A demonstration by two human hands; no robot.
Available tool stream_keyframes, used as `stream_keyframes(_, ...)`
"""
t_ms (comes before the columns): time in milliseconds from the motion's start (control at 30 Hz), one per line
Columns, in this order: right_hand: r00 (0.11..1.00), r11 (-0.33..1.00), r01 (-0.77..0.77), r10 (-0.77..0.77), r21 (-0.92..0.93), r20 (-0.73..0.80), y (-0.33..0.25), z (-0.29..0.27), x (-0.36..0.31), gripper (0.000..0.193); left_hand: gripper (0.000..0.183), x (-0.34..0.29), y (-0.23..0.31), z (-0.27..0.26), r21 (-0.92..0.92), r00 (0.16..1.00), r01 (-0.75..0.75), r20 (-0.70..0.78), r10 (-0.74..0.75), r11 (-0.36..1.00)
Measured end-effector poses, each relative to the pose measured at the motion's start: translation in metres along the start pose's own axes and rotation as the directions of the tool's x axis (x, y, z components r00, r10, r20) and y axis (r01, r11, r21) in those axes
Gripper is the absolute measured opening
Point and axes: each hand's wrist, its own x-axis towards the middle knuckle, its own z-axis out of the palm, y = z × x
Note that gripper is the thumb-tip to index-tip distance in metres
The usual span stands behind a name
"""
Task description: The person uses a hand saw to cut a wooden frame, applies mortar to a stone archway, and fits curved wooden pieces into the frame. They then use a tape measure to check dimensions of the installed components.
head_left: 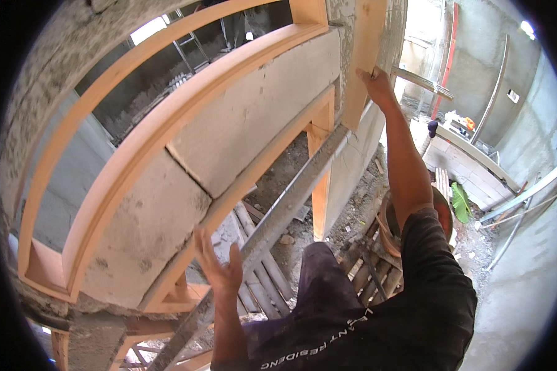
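Note:
My right hand is raised at arm's length at the upper right, its fingers closed at the edge of a pale wooden plank. The plank stands nearly upright against a rough cement-smeared column. My left hand is lower and further left, open, with fingers stretched and thumb apart. It holds nothing and is nearest to the lower wooden frame. A long grey metal bar slants behind this hand, across the opening. Above it, pale wall blocks fill the space below a wooden window frame.
Bamboo poles form a platform below, with a round tub to its right. A short bar juts out beside the column. Further right are a low block wall, a green leaf and leaning poles.

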Motion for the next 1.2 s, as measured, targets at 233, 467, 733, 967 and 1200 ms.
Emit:
stream_keyframes(233, 0.995, 0.998, 0.035, -0.029, -0.057, 0.097, 0.080, 0.063, 0.047, 0.037, 0.049, -0.045, -0.033, -0.049, 0.222, 0.987, 0.148, -0.090, -0.131, 0.964)
stream_keyframes(467, 0.994, 0.994, -0.050, 0.058, -0.092, 0.091, 0.139, 0.073, 0.058, 0.034, 0.048, -0.089, -0.046, -0.065, 0.343, 0.923, 0.384, -0.127, -0.363, 0.857)
stream_keyframes(733, 0.990, 0.998, -0.051, 0.055, -0.032, 0.133, 0.142, 0.078, 0.067, 0.034, 0.045, -0.083, -0.042, -0.034, 0.138, 0.817, 0.574, -0.161, -0.554, 0.807)
stream_keyframes(967, 0.980, 0.995, -0.082, 0.092, -0.063, 0.179, 0.145, 0.082, 0.064, 0.034, 0.044, -0.066, -0.041, -0.047, 0.226, 0.906, 0.423, -0.127, -0.404, 0.878)
stream_keyframes(1200, 0.993, 0.979, -0.114, 0.106, 0.170, 0.054, 0.170, 0.109, 0.055, 0.034, 0.056, 0.103, 0.047, -0.101, 0.342, 0.990, -0.137, 0.020, 0.138, 0.930)
